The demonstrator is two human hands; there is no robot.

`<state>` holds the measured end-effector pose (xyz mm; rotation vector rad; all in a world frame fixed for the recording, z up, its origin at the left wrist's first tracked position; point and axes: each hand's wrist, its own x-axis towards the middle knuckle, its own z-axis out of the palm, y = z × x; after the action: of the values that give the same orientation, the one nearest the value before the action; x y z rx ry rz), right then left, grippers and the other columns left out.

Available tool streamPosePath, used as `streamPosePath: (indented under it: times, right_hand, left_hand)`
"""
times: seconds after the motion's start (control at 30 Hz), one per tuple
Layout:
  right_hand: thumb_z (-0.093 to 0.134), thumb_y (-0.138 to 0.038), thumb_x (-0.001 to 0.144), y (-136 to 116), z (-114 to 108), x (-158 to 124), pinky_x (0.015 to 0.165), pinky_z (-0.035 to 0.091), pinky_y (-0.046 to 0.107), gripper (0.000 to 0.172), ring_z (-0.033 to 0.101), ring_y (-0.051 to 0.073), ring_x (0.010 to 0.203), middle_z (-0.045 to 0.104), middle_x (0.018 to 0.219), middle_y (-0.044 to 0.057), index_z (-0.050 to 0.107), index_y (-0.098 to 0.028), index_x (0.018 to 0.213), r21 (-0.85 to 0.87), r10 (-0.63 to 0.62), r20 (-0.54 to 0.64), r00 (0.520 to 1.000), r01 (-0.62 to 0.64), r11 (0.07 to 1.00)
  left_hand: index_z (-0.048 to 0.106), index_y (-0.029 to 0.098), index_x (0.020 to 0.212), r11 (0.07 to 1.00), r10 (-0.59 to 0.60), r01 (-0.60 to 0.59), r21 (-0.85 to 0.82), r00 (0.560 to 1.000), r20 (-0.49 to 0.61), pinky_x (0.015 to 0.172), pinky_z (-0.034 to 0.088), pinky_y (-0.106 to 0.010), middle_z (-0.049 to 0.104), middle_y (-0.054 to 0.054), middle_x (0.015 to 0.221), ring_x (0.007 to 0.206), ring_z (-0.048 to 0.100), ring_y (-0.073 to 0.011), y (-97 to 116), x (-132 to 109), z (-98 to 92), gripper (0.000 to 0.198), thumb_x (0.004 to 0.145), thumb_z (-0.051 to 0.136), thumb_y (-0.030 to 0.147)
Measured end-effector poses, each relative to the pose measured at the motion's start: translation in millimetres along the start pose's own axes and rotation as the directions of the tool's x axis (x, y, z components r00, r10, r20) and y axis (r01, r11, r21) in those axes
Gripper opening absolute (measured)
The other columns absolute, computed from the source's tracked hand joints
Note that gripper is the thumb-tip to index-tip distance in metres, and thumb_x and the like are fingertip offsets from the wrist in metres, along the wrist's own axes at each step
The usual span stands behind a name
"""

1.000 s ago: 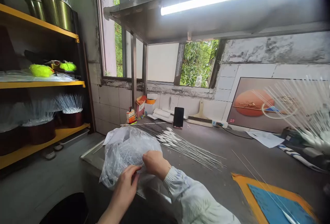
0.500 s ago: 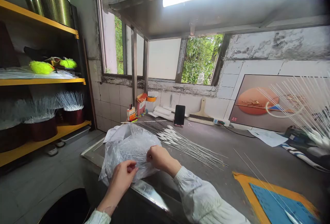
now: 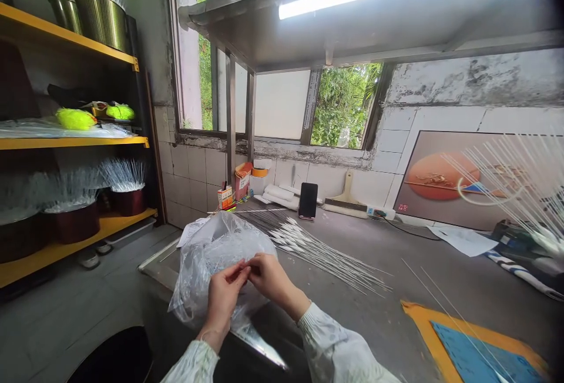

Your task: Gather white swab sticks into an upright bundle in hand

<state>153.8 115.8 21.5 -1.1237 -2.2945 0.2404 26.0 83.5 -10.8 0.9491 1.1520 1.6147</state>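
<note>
A crumpled clear plastic bag (image 3: 211, 254) with thin white pieces inside lies at the near left corner of the grey worktable (image 3: 396, 259). My left hand (image 3: 222, 298) and my right hand (image 3: 268, 277) meet in front of it, fingertips pinched together on the bag's plastic. Behind the bag a long row of thin white-tipped sticks (image 3: 317, 248) lies flat on the table.
A phone (image 3: 307, 200) stands at the back by the tiled wall, beside a scraper (image 3: 346, 198) and small boxes (image 3: 232, 189). A blue and orange mat (image 3: 476, 345) lies at the near right. A bunch of white sticks (image 3: 520, 183) fans out at the right. Yellow shelves (image 3: 74, 142) with pots stand left.
My left hand has risen from the bag's lower edge to meet my right hand, and both now pinch the plastic together. The view has shifted slightly.
</note>
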Motion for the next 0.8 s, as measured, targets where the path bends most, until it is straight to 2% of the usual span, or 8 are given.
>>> streamPosePath:
  times: [0.13,0.3,0.4,0.5,0.6,0.7,0.8]
  right_hand:
    - [0.059,-0.013,0.08,-9,2,1,0.062,0.037,0.022,0.013,0.056,0.013,0.068,0.065,0.074,0.004,0.071,-0.015,0.075,-0.026,0.03,-0.001,1.0,-0.03,0.999]
    - [0.06,-0.022,0.084,-11,6,0,0.064,0.038,0.024,0.015,0.058,0.015,0.069,0.067,0.075,0.006,0.072,-0.016,0.076,-0.03,0.084,0.011,0.996,-0.083,0.996]
    - [0.066,-0.021,0.079,-5,7,-2,0.067,0.04,0.025,0.009,0.06,0.017,0.073,0.069,0.077,0.006,0.074,-0.017,0.078,0.007,0.113,0.014,0.994,-0.113,0.994]
    - [0.07,-0.015,0.074,1,6,-5,0.067,0.041,0.024,0.007,0.061,0.016,0.073,0.069,0.079,0.006,0.076,-0.017,0.078,0.097,0.138,-0.018,0.99,-0.136,0.986]
    - [0.071,-0.015,0.074,2,1,-5,0.067,0.043,0.024,0.006,0.061,0.016,0.072,0.069,0.081,0.007,0.076,-0.015,0.078,0.234,0.17,-0.1,0.98,-0.143,0.962]
    - [0.068,-0.017,0.077,-1,-4,-4,0.066,0.045,0.024,0.008,0.063,0.015,0.07,0.071,0.076,0.006,0.076,-0.015,0.078,0.384,0.186,-0.158,0.97,-0.113,0.916]
    - [0.064,-0.023,0.081,-3,-5,-3,0.062,0.048,0.023,0.014,0.065,0.016,0.067,0.072,0.072,0.005,0.074,-0.014,0.078,0.521,0.171,-0.159,0.972,-0.064,0.851]
  left_hand:
    - [0.075,0.015,0.09,0.997,0.075,-0.076,-0.017,0.997,-0.028,0.091,0.054,-0.038,0.074,-0.011,0.103,0.1,0.067,-0.0262,-6,0,0.9,0.033,0.064,0.079,0.034]
    - [0.076,0.014,0.083,0.988,0.154,-0.155,0.005,0.981,-0.117,0.101,0.046,-0.041,0.073,-0.011,0.103,0.106,0.063,-0.0274,-9,-1,3.0,0.034,0.06,0.08,0.039]
    - [0.074,0.014,0.09,0.991,0.131,-0.135,-0.014,0.98,-0.152,0.096,0.049,-0.04,0.073,-0.011,0.103,0.105,0.064,-0.0262,2,-2,2.5,0.036,0.066,0.076,0.04]
    - [0.072,0.013,0.094,0.987,0.117,-0.132,-0.088,0.98,-0.161,0.081,0.056,-0.035,0.073,-0.011,0.102,0.102,0.065,-0.025,19,-3,-4.1,0.038,0.071,0.073,0.042]
    - [0.071,0.012,0.093,0.988,0.098,-0.111,-0.111,0.988,-0.116,0.074,0.058,-0.031,0.074,-0.01,0.094,0.095,0.067,-0.0236,23,-3,-12.6,0.039,0.069,0.075,0.042]
    - [0.072,0.011,0.091,0.997,0.069,-0.069,-0.037,0.998,0.007,0.074,0.06,-0.033,0.074,-0.01,0.091,0.091,0.069,-0.0243,12,-3,-14.0,0.039,0.067,0.077,0.041]
    - [0.074,0.011,0.092,0.997,0.082,-0.083,0.007,0.992,0.099,0.076,0.06,-0.035,0.075,-0.01,0.095,0.089,0.07,-0.0244,1,-3,-7.1,0.04,0.066,0.077,0.041]
